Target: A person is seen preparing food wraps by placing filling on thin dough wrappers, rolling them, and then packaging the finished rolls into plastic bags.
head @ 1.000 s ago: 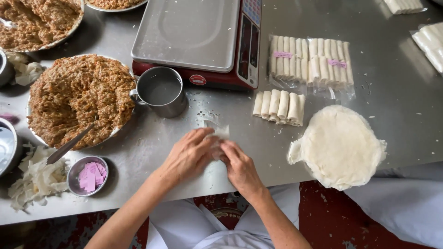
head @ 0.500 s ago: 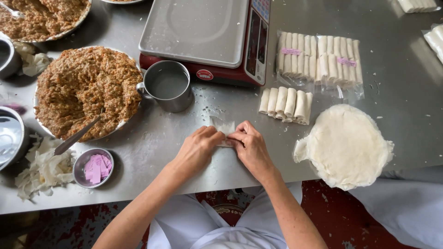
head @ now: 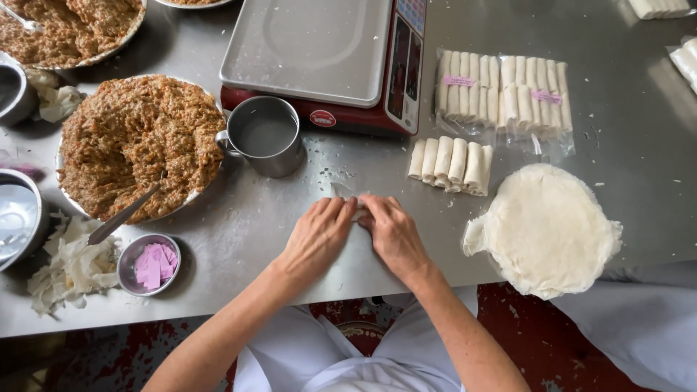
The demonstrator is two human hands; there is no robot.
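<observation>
Head view, looking down: my left hand and my right hand lie side by side on the steel counter, fingers curled down and tips meeting over a small roll of pale wrapper. Only a corner of that wrapper shows past my fingertips, so both hands are pressed onto it, pinching it between fingers and counter; how far it is rolled I cannot tell.

Just right of my right hand sits a round stack of thin white wrappers, hanging a little over the counter's near edge. Beyond my hands, five finished rolls lie in a row, and behind them two clear packs of rolls with pink labels. A metal mug stands ahead of my left hand, touching the rim of a wide plate of brown minced filling with a spoon resting in it. Behind the mug is a red scale with a steel tray. Near the left edge, a small metal bowl of pink slips sits beside a heap of wrapper scraps.
</observation>
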